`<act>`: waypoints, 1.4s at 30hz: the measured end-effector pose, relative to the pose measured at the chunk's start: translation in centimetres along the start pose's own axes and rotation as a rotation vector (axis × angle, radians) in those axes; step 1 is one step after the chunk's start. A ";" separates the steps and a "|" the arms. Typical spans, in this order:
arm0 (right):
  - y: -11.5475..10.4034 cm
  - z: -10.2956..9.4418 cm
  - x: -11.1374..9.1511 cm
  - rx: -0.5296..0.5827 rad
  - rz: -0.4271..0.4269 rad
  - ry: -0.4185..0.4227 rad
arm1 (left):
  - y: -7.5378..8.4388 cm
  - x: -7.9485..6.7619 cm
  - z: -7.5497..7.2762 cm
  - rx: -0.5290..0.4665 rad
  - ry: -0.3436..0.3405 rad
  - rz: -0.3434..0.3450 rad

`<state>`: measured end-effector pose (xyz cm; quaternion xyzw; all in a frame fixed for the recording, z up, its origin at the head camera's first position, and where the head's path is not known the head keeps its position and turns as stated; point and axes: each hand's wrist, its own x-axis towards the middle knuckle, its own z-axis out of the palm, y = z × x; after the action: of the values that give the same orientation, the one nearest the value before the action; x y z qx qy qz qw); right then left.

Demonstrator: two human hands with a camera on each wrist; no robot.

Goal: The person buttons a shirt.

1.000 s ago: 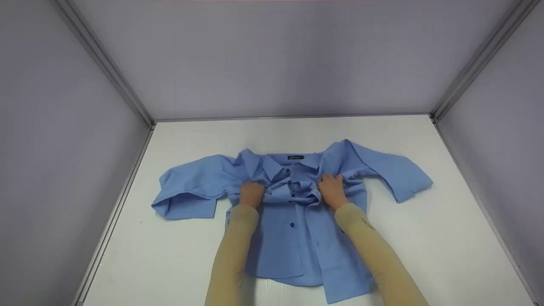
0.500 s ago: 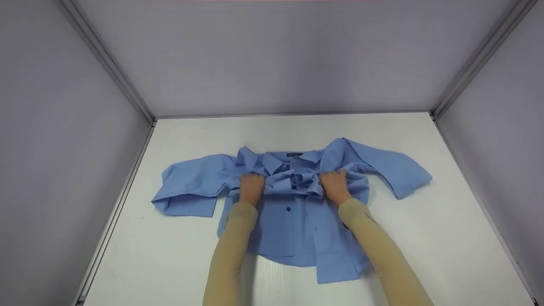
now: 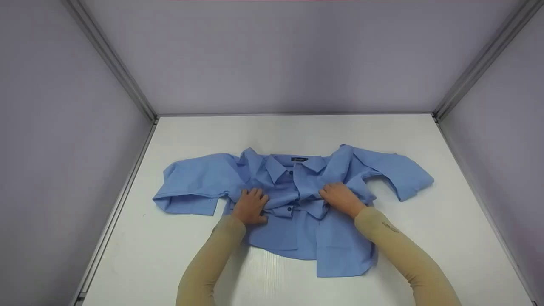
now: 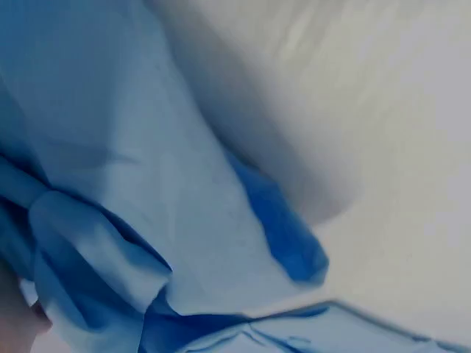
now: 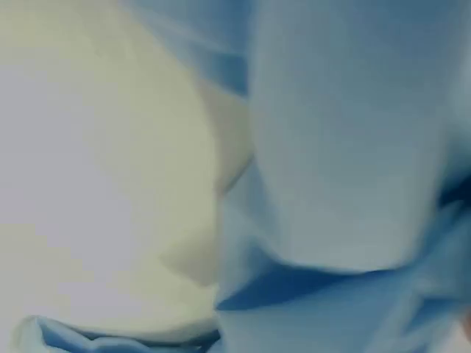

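A light blue button-up shirt (image 3: 280, 187) lies front up with its collar at the far side and a crosswise fold bunched over its middle. On the left part of this fold rests my left hand (image 3: 250, 207), fingers spread and thumb apart. My right hand (image 3: 341, 199) grips the cloth on the right part of the chest, its fingertips bent into the fabric and its thumb hidden. In the left wrist view, only a bit of the left hand (image 4: 18, 320) shows beside the folded cloth (image 4: 96, 250). Draped shirt fabric (image 5: 338, 147) fills much of the blurred right wrist view.
The white table (image 3: 140, 255) bears the shirt. Grey panels (image 3: 293, 55) stand at the back and both sides, joined by metal rails. Both sleeves, the left sleeve (image 3: 191, 182) and the right sleeve (image 3: 397, 172), stretch outward with their ends folded.
The shirt's hem has drawn up away from me as the middle bunched into a fold. Both hands first rose slightly, then came back nearer; the left hand's fingers have loosened and spread.
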<state>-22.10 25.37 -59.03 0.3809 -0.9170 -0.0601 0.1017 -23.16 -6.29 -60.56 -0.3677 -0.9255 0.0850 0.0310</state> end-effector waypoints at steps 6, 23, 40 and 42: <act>0.6 -2.5 0.6 0.427 0.183 -0.379 | -0.7 1.4 -3.3 -0.402 -0.245 -0.126; 1.5 -4.8 7.9 0.537 0.355 0.100 | 0.3 8.6 -6.6 -0.436 -0.002 -0.340; 0.9 -2.2 9.8 0.365 0.396 -0.033 | 2.6 9.8 -5.0 -0.139 -0.022 -0.256; 0.9 -2.3 10.0 0.370 0.393 -0.026 | 2.3 9.8 -5.3 -0.146 -0.010 -0.251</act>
<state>-29.06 18.87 -55.22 0.2070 -0.9700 0.1245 0.0281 -28.07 2.77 -55.81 -0.2500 -0.9681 0.0145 0.0100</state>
